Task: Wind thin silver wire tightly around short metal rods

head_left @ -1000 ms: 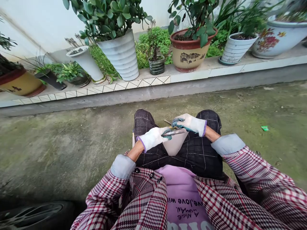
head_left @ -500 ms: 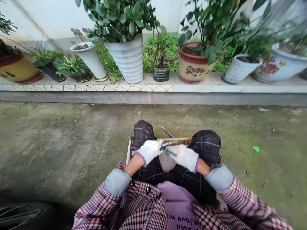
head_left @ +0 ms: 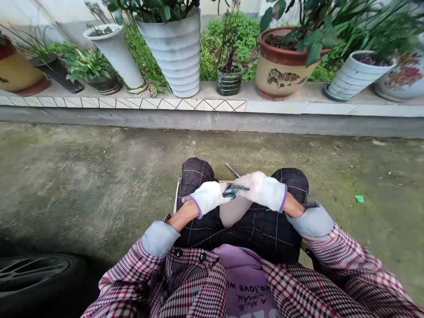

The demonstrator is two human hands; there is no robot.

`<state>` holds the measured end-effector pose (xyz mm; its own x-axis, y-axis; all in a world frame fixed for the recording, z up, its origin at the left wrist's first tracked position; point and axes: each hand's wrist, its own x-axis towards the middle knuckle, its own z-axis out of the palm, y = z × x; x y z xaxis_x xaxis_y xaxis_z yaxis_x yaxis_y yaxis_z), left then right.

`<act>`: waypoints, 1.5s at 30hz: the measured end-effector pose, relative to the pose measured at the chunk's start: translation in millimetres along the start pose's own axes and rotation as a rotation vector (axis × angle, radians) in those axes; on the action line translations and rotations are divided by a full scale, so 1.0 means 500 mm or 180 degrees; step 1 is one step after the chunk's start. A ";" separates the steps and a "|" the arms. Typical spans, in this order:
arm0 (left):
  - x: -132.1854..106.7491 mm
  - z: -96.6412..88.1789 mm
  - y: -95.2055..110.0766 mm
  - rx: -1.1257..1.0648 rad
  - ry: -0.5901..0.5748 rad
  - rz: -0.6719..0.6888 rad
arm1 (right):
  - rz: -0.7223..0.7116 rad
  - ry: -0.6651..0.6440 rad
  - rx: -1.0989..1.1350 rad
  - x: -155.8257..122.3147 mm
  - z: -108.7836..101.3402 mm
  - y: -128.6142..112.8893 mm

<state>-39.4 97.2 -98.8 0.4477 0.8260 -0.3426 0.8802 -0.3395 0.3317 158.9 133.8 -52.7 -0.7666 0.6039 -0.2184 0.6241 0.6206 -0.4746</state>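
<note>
My left hand [head_left: 209, 197] and my right hand [head_left: 261, 190] meet between my knees, both in white knit gloves with teal palms and purple cuffs. The fingers of both are closed and touch each other. Whatever they grip is covered by the gloves; only dark teal and grey patches show where the fingertips meet. Partly behind the hands runs a thin yellowish rod [head_left: 225, 181]. Beyond them a thin grey stick [head_left: 232, 170] points away over the concrete. Below the hands a pale grey rounded surface [head_left: 232, 216] shows between my thighs.
Several potted plants stand on a tiled ledge ahead, among them a tall white ribbed pot [head_left: 172, 53] and a tan pot with a red rim [head_left: 281, 75]. A green scrap [head_left: 359, 198] lies on the concrete to the right. A wheel [head_left: 36, 274] is at lower left.
My hands have come together; my right hand moved up and forward, over the grey tool that showed between them. The yellowish rod is now mostly hidden. The view has tilted down.
</note>
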 end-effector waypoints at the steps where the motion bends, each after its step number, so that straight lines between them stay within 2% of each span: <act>1: 0.004 -0.004 0.002 0.0053 -0.0016 0.0021 | 0.0049 0.0031 0.0139 0.002 -0.004 0.010; 4: 0.022 -0.015 0.004 -0.0125 -0.0102 0.0401 | 0.0144 0.0058 0.1110 0.015 -0.003 0.063; 7: 0.048 -0.023 -0.009 -0.0552 0.0023 0.0796 | 0.0204 0.0202 0.2000 0.034 0.022 0.120; 9: 0.065 -0.028 -0.025 -0.0808 0.0234 0.0693 | 0.0439 0.0388 0.2268 0.041 0.049 0.134; 11: 0.078 -0.031 -0.041 -0.1042 0.0425 0.0462 | 0.0593 0.0485 0.2254 0.042 0.075 0.124; 14: 0.085 -0.033 -0.055 -0.0998 0.0555 0.0215 | 0.0615 0.0516 0.1586 0.033 0.097 0.088; 18: 0.079 -0.026 -0.045 -0.0238 0.0405 -0.0071 | 0.0416 0.0526 0.0406 0.021 0.089 0.056; 21: 0.075 -0.020 -0.038 0.0164 0.0433 -0.0149 | 0.0381 0.0271 0.0004 0.019 0.078 0.038; 23: 0.074 -0.019 -0.039 0.0124 0.0439 -0.0207 | 0.0407 0.0055 -0.0261 0.019 0.078 0.025; 26: 0.070 -0.025 -0.042 -0.0469 0.0303 -0.0377 | 0.0297 0.0056 -0.0601 0.018 0.089 0.012; 29: 0.060 -0.030 -0.039 -0.1572 0.0096 -0.0540 | 0.0089 0.0181 -0.1004 0.014 0.099 0.004; 32: 0.055 -0.029 -0.036 -0.2254 0.0079 -0.0580 | 0.0159 0.0087 -0.1352 0.010 0.094 -0.010; 34: 0.060 -0.025 -0.034 -0.1930 0.0133 -0.0602 | 0.0310 -0.0052 -0.1477 0.007 0.077 -0.025; 37: 0.071 -0.012 -0.024 -0.0702 0.0211 -0.0520 | 0.0546 -0.0242 -0.1519 0.004 0.043 -0.037; 39: 0.075 -0.002 -0.011 -0.0065 0.0149 -0.0429 | 0.0646 -0.0229 -0.1486 0.005 0.024 -0.027; 41: 0.071 0.002 0.003 0.0283 0.0010 -0.0299 | 0.0743 -0.0108 -0.1321 0.009 0.016 0.000; 43: 0.061 -0.003 0.013 0.0469 -0.0124 -0.0114 | 0.0781 0.0041 -0.0811 0.016 0.019 0.038; 45: 0.049 -0.014 0.015 0.0475 -0.0203 0.0158 | 0.0504 0.0140 0.0197 0.022 0.030 0.077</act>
<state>-22.8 117.9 -98.4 0.4961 0.7778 -0.3858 0.8682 -0.4462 0.2169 172.1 156.9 -86.1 -0.6513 0.7138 -0.2576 0.7249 0.4849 -0.4893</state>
